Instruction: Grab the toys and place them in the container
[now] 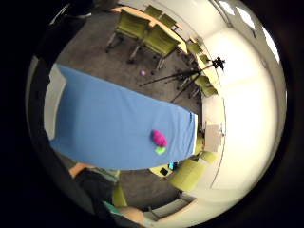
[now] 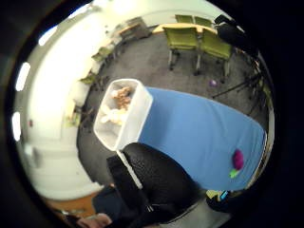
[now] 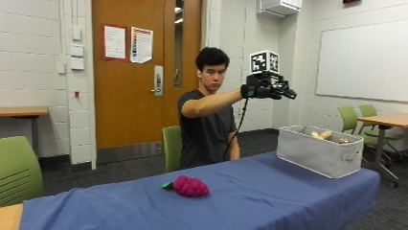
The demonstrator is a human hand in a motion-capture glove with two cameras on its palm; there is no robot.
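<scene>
Outside view: a seated person raises the gloved right hand (image 3: 267,88) high above the table (image 3: 267,196), arm extended toward the container (image 3: 319,152). The fingers spread outward, relaxed and released; they hold nothing and touch nothing. The hand hangs in the air well above the container's near end, apart from every object.

The container, a grey-white rectangular bin, stands at one end of the blue-covered table. Pale plush toys (image 3: 322,135) show over its rim.

One toy remains on the cloth: a magenta bumpy toy (image 3: 190,186) with a small green tip, lying near the middle of the table's length in this view, well apart from the container.

Right thumb side palm view: the black glove fills the near field, looking down on the container (image 2: 128,128) with tan and cream toys (image 2: 116,107) inside, and the magenta toy (image 2: 237,160) far along the cloth.

Right little finger side palm view: the magenta toy (image 1: 159,138) lies near the cloth's far end.
</scene>
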